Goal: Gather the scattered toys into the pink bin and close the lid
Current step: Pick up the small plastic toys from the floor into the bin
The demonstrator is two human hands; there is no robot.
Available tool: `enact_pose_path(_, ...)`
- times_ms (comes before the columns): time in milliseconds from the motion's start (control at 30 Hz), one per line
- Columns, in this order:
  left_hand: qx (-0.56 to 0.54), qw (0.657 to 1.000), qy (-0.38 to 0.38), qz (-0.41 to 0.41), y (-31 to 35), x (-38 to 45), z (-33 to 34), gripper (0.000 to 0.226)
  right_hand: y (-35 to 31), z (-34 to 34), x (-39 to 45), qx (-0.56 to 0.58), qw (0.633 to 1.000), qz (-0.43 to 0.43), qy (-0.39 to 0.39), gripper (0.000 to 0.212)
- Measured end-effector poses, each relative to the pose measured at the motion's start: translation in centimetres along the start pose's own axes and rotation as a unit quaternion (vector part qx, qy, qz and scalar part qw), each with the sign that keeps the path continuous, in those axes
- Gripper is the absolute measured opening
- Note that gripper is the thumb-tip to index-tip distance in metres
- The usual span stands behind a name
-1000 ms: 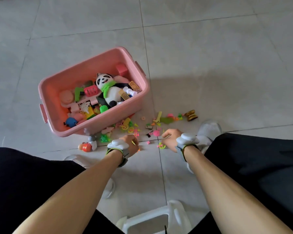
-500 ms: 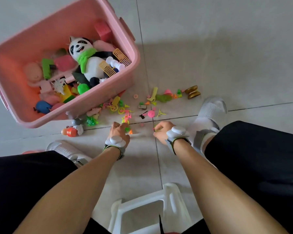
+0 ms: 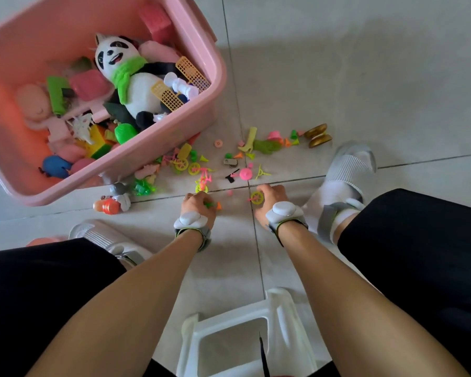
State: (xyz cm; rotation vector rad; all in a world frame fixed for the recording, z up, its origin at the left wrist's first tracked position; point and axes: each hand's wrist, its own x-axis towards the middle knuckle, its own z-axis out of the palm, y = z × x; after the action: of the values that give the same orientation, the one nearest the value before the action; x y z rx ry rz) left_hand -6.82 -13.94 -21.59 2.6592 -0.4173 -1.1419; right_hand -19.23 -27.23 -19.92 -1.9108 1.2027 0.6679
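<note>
Pink bin [image 3: 201,110]; black-and-white panda [image 3: 136,85], green scarf [image 3: 125,73]; seemingly gold yo-yo [image 3: 318,136].

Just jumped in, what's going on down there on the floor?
A person is crouched over a scatter of small plastic toys on the tiled floor, gathering them by hand. The left hand grips a few small green and orange pieces; the right hand pinches a yellow toy wheel. The pink bin sits open beside them, already holding a plush panda and other toys. Many pieces remain on the floor, and no lid is in view.
</note>
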Motion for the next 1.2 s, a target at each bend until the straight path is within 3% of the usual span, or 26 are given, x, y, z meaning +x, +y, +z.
enact_pose_path(100,-0.048,0.996,-0.005,-0.070,0.2,-0.2,-0.3,0.017,-0.8,0.6,0.3,-0.021,0.999,0.005,-0.033,0.040)
enact_pose_path(267,-0.077,0.991,-0.005,-0.109,-1.0,-0.7,-1.1,0.018,-3.0,2.9,0.4,-0.009,0.998,-0.012,-0.060,0.048)
enact_pose_path(500,-0.062,0.981,-0.004,-0.186,-4.7,-2.3,-3.2,0.019,-5.9,5.6,1.4,-0.061,0.995,-0.070,-0.029,0.037)
enact_pose_path(600,-0.089,0.972,-0.025,-0.215,-6.3,-2.5,-3.4,0.018,-7.3,6.9,1.5,-0.069,0.994,-0.083,-0.027,0.043)
enact_pose_path(700,-0.132,0.959,-0.039,-0.248,-6.9,-2.2,-3.3,0.015,-8.3,7.4,1.6,-0.109,0.992,-0.063,-0.013,0.063)
enact_pose_path(800,-0.208,0.935,-0.045,-0.284,-7.9,-0.7,-2.7,0.021,-9.4,7.9,2.2,-0.142,0.988,-0.062,0.021,0.062)
enact_pose_path(967,-0.339,0.897,-0.031,-0.284,-7.2,0.5,-2.7,0.018,-9.5,8.2,2.8,-0.183,0.980,-0.072,0.023,0.055)
enact_pose_path(1133,-0.372,0.883,-0.021,-0.286,-6.2,0.4,-3.3,0.009,-9.4,8.2,3.3,-0.183,0.978,-0.099,0.015,0.061)
enact_pose_path(1200,-0.381,0.877,-0.023,-0.292,-6.4,0.1,-3.2,0.013,-9.3,7.7,3.2,-0.158,0.983,-0.093,-0.004,0.053)
